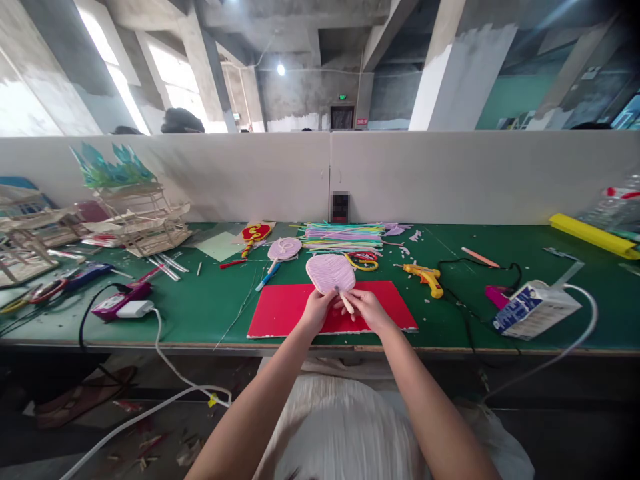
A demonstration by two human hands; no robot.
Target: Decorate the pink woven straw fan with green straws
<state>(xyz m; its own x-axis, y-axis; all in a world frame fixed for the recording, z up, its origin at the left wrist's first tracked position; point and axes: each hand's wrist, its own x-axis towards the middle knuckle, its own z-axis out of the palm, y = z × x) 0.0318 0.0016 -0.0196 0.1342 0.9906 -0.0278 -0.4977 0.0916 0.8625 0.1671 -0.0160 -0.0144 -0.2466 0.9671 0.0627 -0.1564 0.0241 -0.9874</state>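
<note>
holding a ridged, rounded lilac fan [330, 273] by its slim pale handle [347, 304]

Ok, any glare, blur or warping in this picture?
In the head view, upper-left windows glare white; in the head view, plastic bottles at the right edge look stretched and soft; the head view's pink fan is fairly clear.

A pale, greyish-white garment [345, 427] is filling the lower middle of the view, forming a rounded shape; fine lengthwise creases are running down it, and soft shading is dulling its sides. The left forearm [273, 383] and right forearm [417, 383] are showing bare, narrowing smoothly toward the left hand [316, 311] and right hand [371, 310], likewise bare.
</note>
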